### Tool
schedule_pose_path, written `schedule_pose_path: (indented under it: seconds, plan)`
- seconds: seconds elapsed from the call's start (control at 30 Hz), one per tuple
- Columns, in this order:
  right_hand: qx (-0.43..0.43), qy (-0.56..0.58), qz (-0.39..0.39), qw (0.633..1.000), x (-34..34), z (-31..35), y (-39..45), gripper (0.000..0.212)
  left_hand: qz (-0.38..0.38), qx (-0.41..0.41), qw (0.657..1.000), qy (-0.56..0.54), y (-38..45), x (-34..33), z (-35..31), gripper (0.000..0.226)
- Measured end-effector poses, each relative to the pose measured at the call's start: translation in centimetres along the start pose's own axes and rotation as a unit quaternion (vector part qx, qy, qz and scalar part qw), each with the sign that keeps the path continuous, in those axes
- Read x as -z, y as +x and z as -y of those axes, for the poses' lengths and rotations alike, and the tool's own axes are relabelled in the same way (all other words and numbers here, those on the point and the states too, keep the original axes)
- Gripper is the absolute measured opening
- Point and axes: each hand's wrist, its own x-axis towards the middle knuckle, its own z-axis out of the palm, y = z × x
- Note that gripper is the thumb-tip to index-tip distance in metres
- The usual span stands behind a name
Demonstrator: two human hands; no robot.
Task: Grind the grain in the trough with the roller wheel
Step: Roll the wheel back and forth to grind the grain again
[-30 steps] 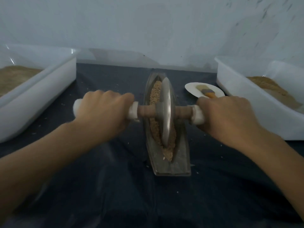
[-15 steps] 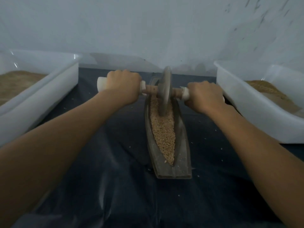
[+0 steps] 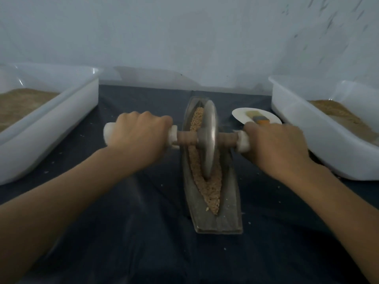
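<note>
Head cam: left hand (image 3: 137,138) and right hand (image 3: 275,145) are each wrapped tight round a white end of the roller wheel (image 3: 209,138) axle, so the disc sits right between them, standing upright in the grain (image 3: 207,181) mid-way along the boat-shaped trough (image 3: 229,206) on the dark cloth (image 3: 123,232).

A long grey boat-shaped stone trough (image 3: 207,218) lies mid-cloth between two white plastic tubs, left (image 3: 51,128) and right (image 3: 303,128), a small white round plate (image 3: 240,116) just right of its far end.
</note>
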Motion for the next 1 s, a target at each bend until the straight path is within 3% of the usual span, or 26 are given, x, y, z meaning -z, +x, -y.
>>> schedule_pose_path:
  seconds: [0.13, 0.23, 0.43, 0.53, 0.6, 0.77, 1.0]
  plan:
    - [-0.015, -0.033, -0.020, 0.999, -2.4, 0.0, 6.1, 0.028, 0.023, 0.052, 0.996, -0.066, 4.5, -2.8, 0.5, 0.013]
    - [-0.024, -0.022, 0.013, 0.999, -2.8, -0.3, 8.1, 0.025, 0.030, 0.062, 0.996, -0.060, 5.8, -3.1, 0.5, 0.011]
    - [-0.003, 0.033, 0.061, 0.998, 0.2, 0.0, 2.3, 0.024, 0.046, -0.008, 0.999, -0.017, 0.9, 0.5, 0.1, 0.023]
    - [0.027, 0.037, -0.004, 0.999, 2.8, 0.0, -2.2, 0.045, -0.020, -0.079, 0.996, 0.032, -2.4, 2.3, 0.5, 0.038]
    - [0.017, 0.057, 0.014, 0.998, 3.8, 0.0, -3.3, 0.056, -0.057, -0.101, 0.993, 0.027, -3.0, 3.2, 0.7, 0.043]
    - [-0.028, 0.057, 0.104, 0.993, 0.7, 0.3, 0.6, 0.022, 0.022, -0.032, 0.999, 0.012, 1.1, 0.7, 0.1, 0.018]
    - [-0.083, 0.054, 0.083, 0.992, -4.1, -0.3, 6.9, 0.011, 0.042, 0.012, 0.999, 0.021, 7.5, -1.3, -0.1, 0.018]
